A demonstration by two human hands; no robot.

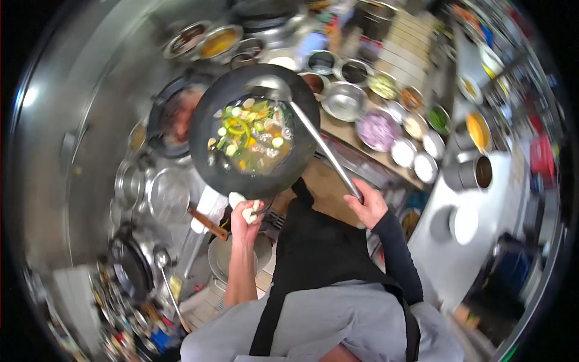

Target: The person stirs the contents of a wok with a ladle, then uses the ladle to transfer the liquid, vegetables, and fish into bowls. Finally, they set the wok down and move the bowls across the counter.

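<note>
Black wok (208, 136) clenched in left grip (245, 222); right grip (369, 205) clutches ladle (325, 151); metal bowl (344, 101) near.

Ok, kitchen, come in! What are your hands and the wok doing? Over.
Left hand: clutching white cloth at the wok. Right hand: gripping ladle. Wok: vegetables in liquid, ladle bowl at far side. Nearby: wooden handle beside left wrist.

A: Hidden under the left hand (242, 227)?
B: Grip area of wok (208, 172), covered by fingers and white cloth (237, 199).
A: Under the right hand (371, 209)?
B: Handle end of ladle (325, 150), partly covered by fingers.
A: Forward-left of the left fingers?
B: Dark pan (157, 128), partly behind wok, with blurred reddish contents (186, 108).
A: Far ahead of both hands' fingers?
B: Dark vessel (259, 9), cut off by top edge.
</note>
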